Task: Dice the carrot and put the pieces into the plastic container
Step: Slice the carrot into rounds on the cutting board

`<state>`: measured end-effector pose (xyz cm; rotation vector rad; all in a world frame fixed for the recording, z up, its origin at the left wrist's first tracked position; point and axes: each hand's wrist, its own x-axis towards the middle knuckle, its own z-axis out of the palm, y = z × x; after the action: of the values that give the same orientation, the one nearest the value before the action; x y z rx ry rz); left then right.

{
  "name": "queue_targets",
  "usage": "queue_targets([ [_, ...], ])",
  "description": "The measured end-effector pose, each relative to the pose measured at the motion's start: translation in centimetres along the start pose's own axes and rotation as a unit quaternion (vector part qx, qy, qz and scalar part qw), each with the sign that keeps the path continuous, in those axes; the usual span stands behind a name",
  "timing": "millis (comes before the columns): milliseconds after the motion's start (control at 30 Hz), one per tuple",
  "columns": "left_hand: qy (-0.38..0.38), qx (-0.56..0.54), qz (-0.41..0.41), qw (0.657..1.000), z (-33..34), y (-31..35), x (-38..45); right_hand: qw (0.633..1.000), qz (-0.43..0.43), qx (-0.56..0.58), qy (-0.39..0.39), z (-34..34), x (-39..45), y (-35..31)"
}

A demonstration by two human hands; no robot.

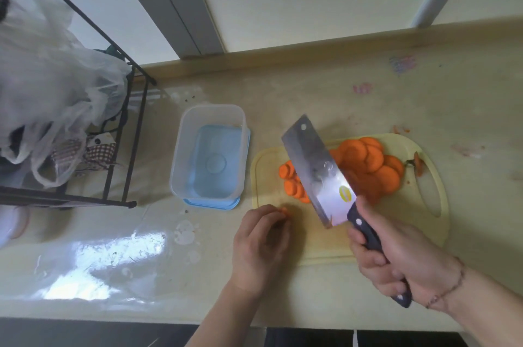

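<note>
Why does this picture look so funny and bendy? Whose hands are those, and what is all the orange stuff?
The picture comes from a small camera worn on a person's head, looking down at their own hands. Its wide lens bends the edges. There is no robot here.

The right hand holds a big cleaver by its dark handle, with the blade lifted over the food. The left hand pinches a small carrot piece at its fingertips.

The orange stuff is carrot slices, round like coins, lying on a pale yellow cutting board. Left of the board stands a clear plastic container on its blue lid. It looks empty so far. Further left is a black wire rack with plastic bags.
</note>
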<state>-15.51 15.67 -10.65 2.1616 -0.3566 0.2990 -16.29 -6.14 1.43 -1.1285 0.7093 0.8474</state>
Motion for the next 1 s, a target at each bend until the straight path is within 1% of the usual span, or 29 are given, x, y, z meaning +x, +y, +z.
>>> queue_targets([
  [67,0.009,0.014,0.000,1.000,0.5,0.1,0.1,0.995,-0.025,-0.096,0.017,0.7,-0.7,0.9],
  [133,0.020,0.017,0.010,1.000,0.8,0.0,-0.1,0.980,-0.068,-0.184,0.033,1.2,-1.2,2.2],
  [167,0.021,0.013,0.012,1.000,0.7,0.0,-0.2,0.966,-0.096,-0.235,0.041,1.3,-1.3,2.8],
  [233,0.013,0.004,0.010,1.000,0.6,0.0,-0.3,0.926,-0.151,-0.342,0.056,1.2,-1.1,3.9],
  [267,0.008,0.002,0.008,1.000,0.5,0.1,-0.3,0.911,-0.164,-0.373,0.065,1.1,-1.0,4.4],
  [367,0.006,0.003,0.005,1.000,0.4,0.3,-0.3,0.903,-0.160,-0.389,0.088,0.9,-0.9,5.1],
  [533,0.007,-0.003,-0.004,1.000,0.3,0.2,-0.5,0.869,-0.174,-0.445,0.131,0.2,-0.8,5.9],
  [667,0.009,-0.009,-0.001,1.000,0.3,0.4,-0.5,0.845,-0.190,-0.481,0.132,0.4,-0.4,6.0],
  [833,0.018,0.013,0.000,1.000,0.3,0.4,-0.2,0.848,-0.228,-0.460,0.134,1.8,1.0,5.4],
  [900,0.014,0.019,0.001,1.000,0.3,0.3,-0.3,0.851,-0.223,-0.455,0.139,1.4,0.7,6.1],
  [1000,0.011,0.024,0.009,1.000,0.3,0.4,-0.3,0.857,-0.190,-0.457,0.141,0.3,-0.1,6.9],
])
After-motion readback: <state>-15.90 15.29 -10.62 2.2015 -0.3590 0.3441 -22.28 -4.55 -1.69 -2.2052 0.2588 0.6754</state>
